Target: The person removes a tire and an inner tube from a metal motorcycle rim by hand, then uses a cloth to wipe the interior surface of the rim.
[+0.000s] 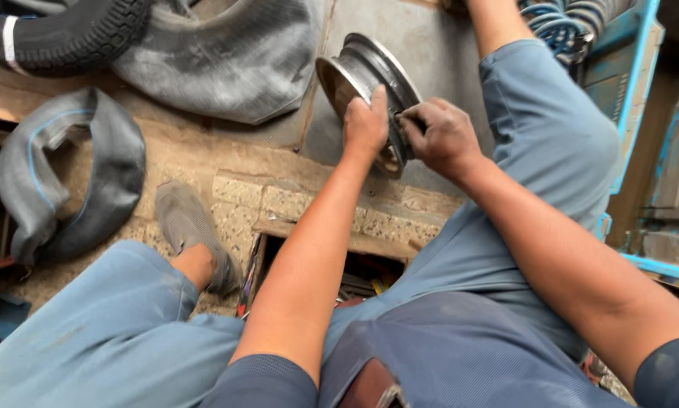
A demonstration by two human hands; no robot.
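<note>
Now | metal wheel rim (358, 72): dull grey, upright on edge | both hands grip it

I see no packages, labels, signs or screens from this head view; nothing here bears a printed panel I can make out.

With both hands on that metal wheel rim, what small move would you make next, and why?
Probably turn the wheel rim slightly with the left hand: it stands on edge, steadied from above, while the right hand fingers pinch one spot on its edge.
</note>
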